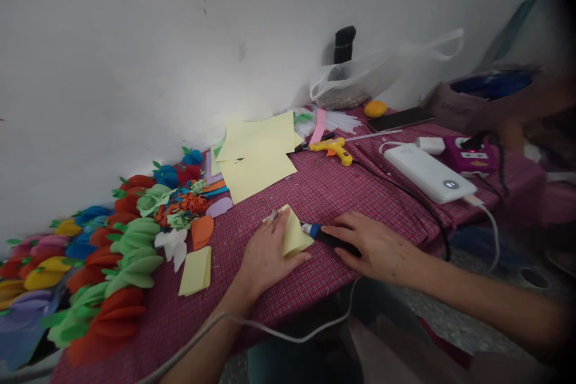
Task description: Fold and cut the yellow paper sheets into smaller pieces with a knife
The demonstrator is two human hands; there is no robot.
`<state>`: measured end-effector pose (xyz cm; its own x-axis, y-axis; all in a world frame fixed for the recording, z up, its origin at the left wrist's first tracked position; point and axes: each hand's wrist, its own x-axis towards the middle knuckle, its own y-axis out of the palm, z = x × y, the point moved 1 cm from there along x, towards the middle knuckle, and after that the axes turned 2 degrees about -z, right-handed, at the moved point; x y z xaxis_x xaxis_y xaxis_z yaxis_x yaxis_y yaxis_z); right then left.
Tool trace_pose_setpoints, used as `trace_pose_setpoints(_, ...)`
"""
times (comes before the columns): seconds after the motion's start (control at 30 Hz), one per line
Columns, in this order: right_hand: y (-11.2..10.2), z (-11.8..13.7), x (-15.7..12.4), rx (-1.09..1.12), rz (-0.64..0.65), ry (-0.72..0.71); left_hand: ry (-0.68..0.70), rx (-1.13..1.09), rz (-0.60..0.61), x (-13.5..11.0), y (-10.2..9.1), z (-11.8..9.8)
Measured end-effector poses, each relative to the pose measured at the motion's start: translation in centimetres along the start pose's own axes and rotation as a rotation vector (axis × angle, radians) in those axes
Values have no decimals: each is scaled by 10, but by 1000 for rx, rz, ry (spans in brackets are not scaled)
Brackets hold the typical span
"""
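A small folded piece of yellow paper lies on the table under my left hand. The fingers press on its left part and the thumb lies along its near edge, holding it down. In my right hand is a utility knife with a dark handle and a blue part near the front. Its silvery tip points left and meets the right edge of the paper. Left of my left hand sits another folded yellow paper. Behind my hands large yellow sheets overlap.
Colourful paper fruit shapes crowd the left side. A yellow glue gun, glue sticks, a white power bank and a purple power socket are at the back and right. A white cable crosses my left forearm.
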<state>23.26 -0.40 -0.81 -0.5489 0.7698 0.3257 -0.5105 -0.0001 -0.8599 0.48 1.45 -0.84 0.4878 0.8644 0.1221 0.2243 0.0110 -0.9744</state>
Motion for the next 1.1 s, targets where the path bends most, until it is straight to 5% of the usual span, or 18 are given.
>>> trace_pose_setpoints(1.1, 14, 8, 20, -94, -50, 89, 40, 68, 41, -1, 3, -2)
